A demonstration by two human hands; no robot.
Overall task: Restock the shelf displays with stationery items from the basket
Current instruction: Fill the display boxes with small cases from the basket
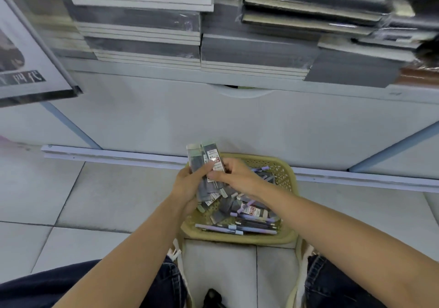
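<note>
From the head view, both forearms reach forward and down over a yellow-beige plastic lattice basket point(286, 179) that sits on the pale tiled floor point(71, 200), close against the white base panel of the shelf unit point(166, 117). The left hand point(187, 184) is raised above the basket's far-left corner. Its fingers point(202, 172) are curled round a bundle of small flat grey stationery cases point(195, 161) that stand upright and stick out past the hand. The right hand point(237, 177) meets it from the right, and its fingers point(217, 177) pinch a labelled case point(215, 160) at the front of that bundle. More cases and pale purple pens point(237, 228) lie loose in the basket below.

Stacks of grey notebooks point(142, 22) overhang the shelf edge far above the hands. A framed poster point(26, 58) juts out at far left. Bare floor lies open to the left of the basket, and knees in dark jeans point(166, 281) flank its near side.
</note>
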